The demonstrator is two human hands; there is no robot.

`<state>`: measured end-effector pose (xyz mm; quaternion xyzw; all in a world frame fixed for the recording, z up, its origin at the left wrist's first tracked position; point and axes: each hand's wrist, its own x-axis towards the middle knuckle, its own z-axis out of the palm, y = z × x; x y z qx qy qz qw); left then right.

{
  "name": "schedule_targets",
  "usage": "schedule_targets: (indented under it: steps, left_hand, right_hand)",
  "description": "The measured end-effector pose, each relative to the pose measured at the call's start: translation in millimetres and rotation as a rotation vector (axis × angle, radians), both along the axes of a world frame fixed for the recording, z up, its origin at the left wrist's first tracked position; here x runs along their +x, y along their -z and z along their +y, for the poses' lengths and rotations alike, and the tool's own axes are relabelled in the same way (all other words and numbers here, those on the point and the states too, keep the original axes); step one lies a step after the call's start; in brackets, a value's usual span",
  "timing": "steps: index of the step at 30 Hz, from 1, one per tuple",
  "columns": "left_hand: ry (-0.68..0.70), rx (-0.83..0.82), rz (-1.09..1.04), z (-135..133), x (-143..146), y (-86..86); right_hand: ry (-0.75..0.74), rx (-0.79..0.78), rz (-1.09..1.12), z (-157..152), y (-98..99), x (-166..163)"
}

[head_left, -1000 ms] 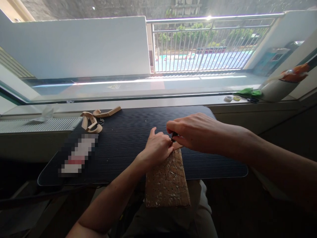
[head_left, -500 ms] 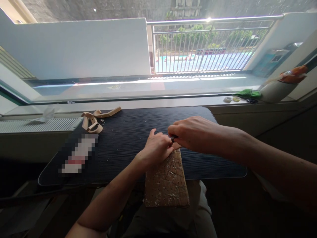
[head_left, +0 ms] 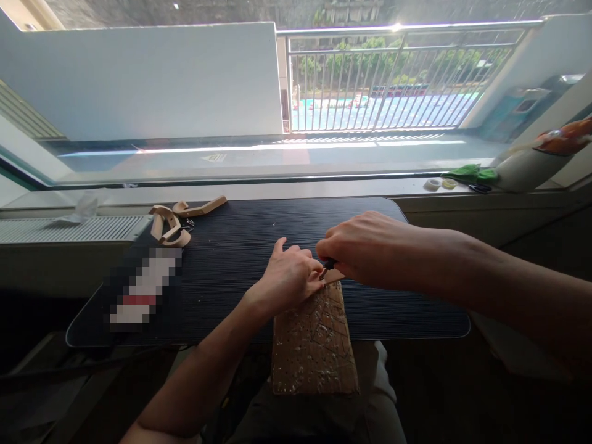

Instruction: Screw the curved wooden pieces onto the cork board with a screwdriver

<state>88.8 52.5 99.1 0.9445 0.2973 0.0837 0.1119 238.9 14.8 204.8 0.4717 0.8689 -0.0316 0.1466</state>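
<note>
My right hand (head_left: 356, 243) is closed around the dark handle of a screwdriver (head_left: 328, 265), whose short shaft points down at a light wooden piece (head_left: 335, 277). That piece lies at the far end of a worn brown board (head_left: 314, 345), scratched and full of small holes. My left hand (head_left: 293, 271) grips the wooden piece from the left, close beside the screwdriver's tip, with one finger sticking out. Fingers hide most of the wooden piece and the exact contact of the tip.
On the black table (head_left: 231, 296), several curved wooden pieces (head_left: 169, 225) lie at the back left beside small screws (head_left: 189, 222). A blurred pale packet (head_left: 145, 287) is nearer. The windowsill holds tape rolls (head_left: 433, 184), a green cloth (head_left: 469, 173) and a pale container (head_left: 522, 166).
My right hand has turned slightly with the screwdriver, and more of its shaft shows. My left hand has shifted a little. The whole view has moved slightly.
</note>
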Motion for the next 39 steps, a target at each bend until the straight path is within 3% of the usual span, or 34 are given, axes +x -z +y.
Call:
schedule_targets:
  steps: [19,27,39]
  left_hand:
    - [0.010,0.058,-0.002,-0.7,8.3,8.2]
    - [-0.010,0.031,-0.028,-1.7,7.8,10.1]
    - [-0.013,0.025,-0.024,-2.6,7.7,6.4]
  right_hand:
    - [0.076,-0.009,-0.057,-3.5,-12.0,-15.2]
    - [0.027,0.072,0.010,-2.4,5.5,-4.9]
    - [-0.020,0.169,0.068,-5.9,9.4,0.1]
